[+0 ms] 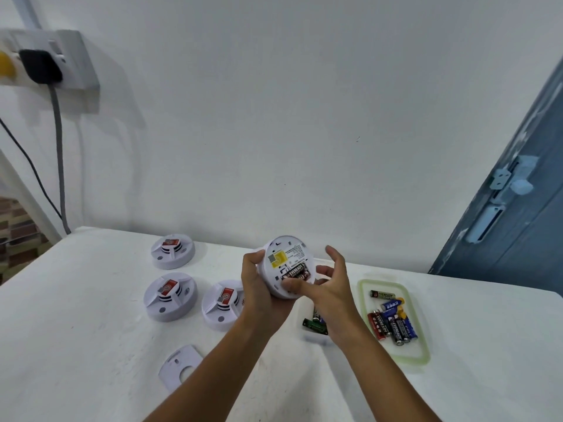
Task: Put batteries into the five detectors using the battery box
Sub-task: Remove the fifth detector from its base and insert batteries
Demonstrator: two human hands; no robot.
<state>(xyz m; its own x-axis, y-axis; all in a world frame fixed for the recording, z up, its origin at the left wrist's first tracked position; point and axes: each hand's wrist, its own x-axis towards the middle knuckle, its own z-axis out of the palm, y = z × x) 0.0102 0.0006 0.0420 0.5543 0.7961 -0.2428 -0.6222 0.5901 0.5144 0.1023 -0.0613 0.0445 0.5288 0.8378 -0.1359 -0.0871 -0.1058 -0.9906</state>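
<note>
Detector held back-up above the table, batteries seated in its bay.

The left hand (259, 296) grips the white detector (285, 266) around its rim; the right hand (327, 287) is spread, thumb on the batteries in its bay. Right of the detector lies the green-rimmed tray (423, 351) of loose batteries (393, 319); left stand three detectors (172, 295). A container under the right wrist, possibly the battery box (315, 336), is mostly hidden.

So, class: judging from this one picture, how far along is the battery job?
In hand: the left hand holds one detector back-up, batteries visible in its bay, the right hand at them. Its cover plate lies off. Left: three detectors sit face-up; a fifth isn't visible. Spare batteries remain in the lid.
</note>
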